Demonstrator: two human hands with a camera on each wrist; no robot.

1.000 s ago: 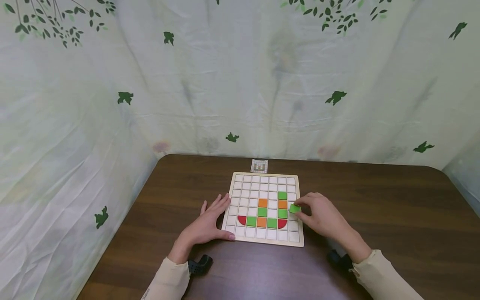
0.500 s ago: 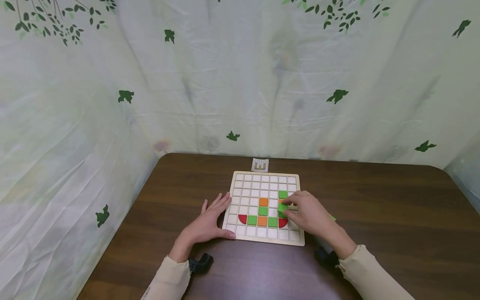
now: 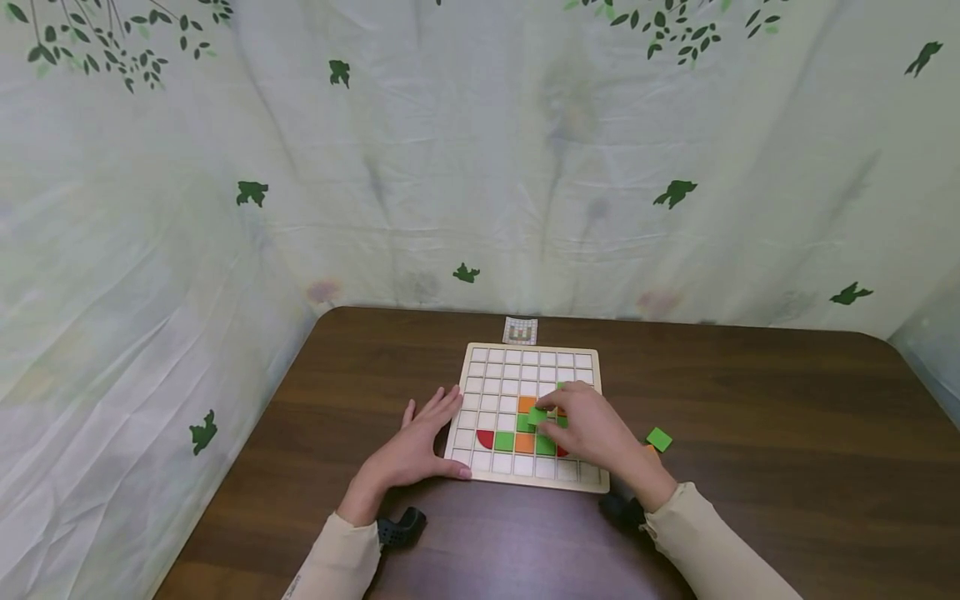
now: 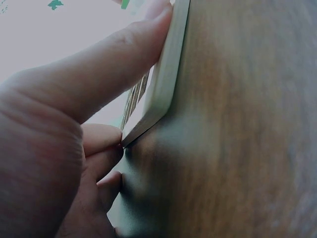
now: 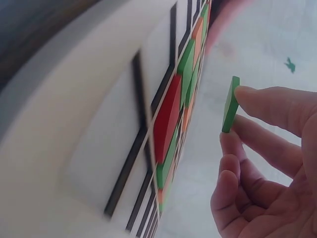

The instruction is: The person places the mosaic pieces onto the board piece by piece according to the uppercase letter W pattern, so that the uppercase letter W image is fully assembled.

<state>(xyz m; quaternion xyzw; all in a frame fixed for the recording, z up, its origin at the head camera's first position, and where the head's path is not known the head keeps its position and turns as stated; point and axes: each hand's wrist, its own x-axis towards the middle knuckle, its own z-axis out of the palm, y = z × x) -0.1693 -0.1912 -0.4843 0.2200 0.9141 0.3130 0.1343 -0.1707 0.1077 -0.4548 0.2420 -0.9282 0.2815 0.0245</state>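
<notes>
In the head view a light wooden grid board (image 3: 480,461) lies on the table, with orange, green and red tiles set in some of its squares. My right hand (image 3: 592,425) is over the middle of the board and pinches a green square tile (image 3: 536,416). The right wrist view shows that green tile (image 5: 231,104) between thumb and fingertips, apart from the board surface. My left hand (image 3: 412,442) rests at the board's near left corner, thumb on the near edge and fingers along the left edge. Part of the tile pattern is hidden under my right hand.
A loose green tile (image 3: 659,439) lies on the brown table (image 3: 787,450) right of the board, with an orange tile (image 3: 652,451) partly hidden beside my right wrist. Beyond the board's far edge lies a small printed card (image 3: 520,331). A pale leaf-patterned cloth (image 3: 465,167) hangs behind.
My right hand has moved left across the board with the green tile, from its right side to the middle. The loose tiles at right have come into sight. My left hand stays put.
</notes>
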